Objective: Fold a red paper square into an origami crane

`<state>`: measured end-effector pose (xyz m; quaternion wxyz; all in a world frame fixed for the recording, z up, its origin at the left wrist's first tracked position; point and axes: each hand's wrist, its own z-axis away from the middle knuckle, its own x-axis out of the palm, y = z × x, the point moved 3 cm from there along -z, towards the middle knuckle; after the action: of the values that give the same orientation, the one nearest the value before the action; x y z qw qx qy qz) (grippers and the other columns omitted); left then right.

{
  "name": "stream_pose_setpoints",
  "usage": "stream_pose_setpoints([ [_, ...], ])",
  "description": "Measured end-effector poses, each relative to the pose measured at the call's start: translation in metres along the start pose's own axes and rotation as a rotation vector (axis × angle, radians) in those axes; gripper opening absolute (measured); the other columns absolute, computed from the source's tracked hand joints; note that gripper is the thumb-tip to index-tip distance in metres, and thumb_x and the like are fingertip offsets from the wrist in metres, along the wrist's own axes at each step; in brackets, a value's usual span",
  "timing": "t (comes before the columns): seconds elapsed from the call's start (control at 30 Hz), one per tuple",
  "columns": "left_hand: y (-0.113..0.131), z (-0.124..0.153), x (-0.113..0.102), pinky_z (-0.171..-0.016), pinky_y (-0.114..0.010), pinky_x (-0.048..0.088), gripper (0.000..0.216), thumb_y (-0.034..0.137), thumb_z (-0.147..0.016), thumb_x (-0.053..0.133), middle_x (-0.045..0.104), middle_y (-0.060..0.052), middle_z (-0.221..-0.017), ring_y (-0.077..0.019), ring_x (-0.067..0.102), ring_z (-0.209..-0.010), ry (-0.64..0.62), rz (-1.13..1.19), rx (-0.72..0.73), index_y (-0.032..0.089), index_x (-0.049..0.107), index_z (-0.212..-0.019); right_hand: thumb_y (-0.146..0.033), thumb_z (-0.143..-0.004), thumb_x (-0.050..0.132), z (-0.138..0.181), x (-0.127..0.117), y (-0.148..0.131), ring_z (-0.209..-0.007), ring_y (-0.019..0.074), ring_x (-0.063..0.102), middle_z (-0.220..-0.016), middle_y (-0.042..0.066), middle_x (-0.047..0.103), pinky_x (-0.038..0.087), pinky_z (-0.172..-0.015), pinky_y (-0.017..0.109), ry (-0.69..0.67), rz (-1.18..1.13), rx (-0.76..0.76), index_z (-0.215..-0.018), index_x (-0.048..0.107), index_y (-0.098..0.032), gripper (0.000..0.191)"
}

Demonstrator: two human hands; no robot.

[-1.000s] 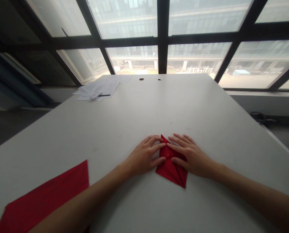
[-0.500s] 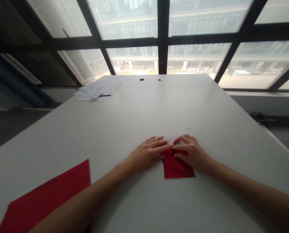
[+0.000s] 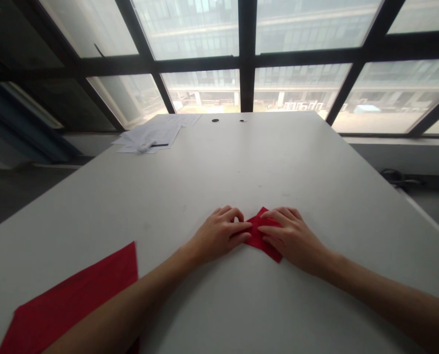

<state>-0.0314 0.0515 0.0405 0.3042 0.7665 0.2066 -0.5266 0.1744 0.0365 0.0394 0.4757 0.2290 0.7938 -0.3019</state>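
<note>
Head view, red sheet (image 3: 257,239), folded, sharp-cornered

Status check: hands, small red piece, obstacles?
Left hand touching left end of folded red piece; right hand over its right side. Piece on white table, partly covered. Larger red sheet leftward, partly behind left forearm.
</note>
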Motion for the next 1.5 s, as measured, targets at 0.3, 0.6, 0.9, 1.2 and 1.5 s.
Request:
stream_pose_setpoints([
  [0.3,0.004,-0.001,-0.001,-0.106,-0.037,0.042,0.018,0.026,-0.095,0.055,0.064,-0.005,-0.126,-0.0202,0.056,-0.119,-0.009,0.216,0.092,0.024,0.07,-0.105,-0.023,-0.092,0.061,0.001,0.0,0.015,-0.094,0.0239,0.059,-0.099,0.007,0.069,0.043,-0.089,0.04,0.005,0.02,0.138,-0.106,0.067,-0.023,0.015],
  [0.6,0.002,0.0,0.002,-0.107,-0.042,0.044,0.029,0.032,-0.094,0.058,0.063,-0.006,-0.124,-0.0229,0.055,-0.12,-0.044,0.15,0.122,0.03,0.066,-0.121,-0.026,-0.086,0.069,0.006,0.01,0.016,-0.123,0.0272,0.055,-0.13,0.008,0.064,0.042,-0.104,0.047,0.018,-0.109,0.121,-0.118,0.064,-0.023,0.032],
  [0.9,0.001,0.001,0.009,-0.121,-0.044,0.029,0.042,0.035,-0.096,0.054,0.043,-0.005,-0.152,-0.0232,0.039,-0.141,-0.103,0.166,0.146,0.027,0.053,-0.138,-0.031,-0.091,0.062,0.006,0.015,0.018,-0.135,0.0296,0.044,-0.144,0.007,0.053,0.038,-0.109,0.051,0.004,-0.047,0.107,-0.124,0.066,-0.028,0.033],
  [1.2,0.003,-0.001,0.006,-0.115,-0.043,0.038,0.043,0.037,-0.095,0.054,0.051,-0.009,-0.144,-0.0251,0.044,-0.136,-0.077,0.135,0.116,0.023,0.054,-0.136,-0.029,-0.093,0.057,0.006,0.017,0.017,-0.139,0.0275,0.041,-0.146,0.006,0.052,0.031,-0.113,0.053,-0.047,-0.056,0.134,-0.136,0.055,-0.026,0.043],
  [1.5,-0.001,0.0,0.006,-0.122,-0.045,0.026,0.045,0.037,-0.101,0.042,0.04,-0.005,-0.154,-0.0221,0.031,-0.145,-0.09,0.083,0.059,0.026,0.045,-0.144,-0.029,-0.094,0.054,0.005,0.013,0.011,-0.14,0.0273,0.038,-0.147,0.004,0.05,0.029,-0.113,0.054,-0.089,-0.078,0.081,-0.135,0.056,-0.029,0.041],
])
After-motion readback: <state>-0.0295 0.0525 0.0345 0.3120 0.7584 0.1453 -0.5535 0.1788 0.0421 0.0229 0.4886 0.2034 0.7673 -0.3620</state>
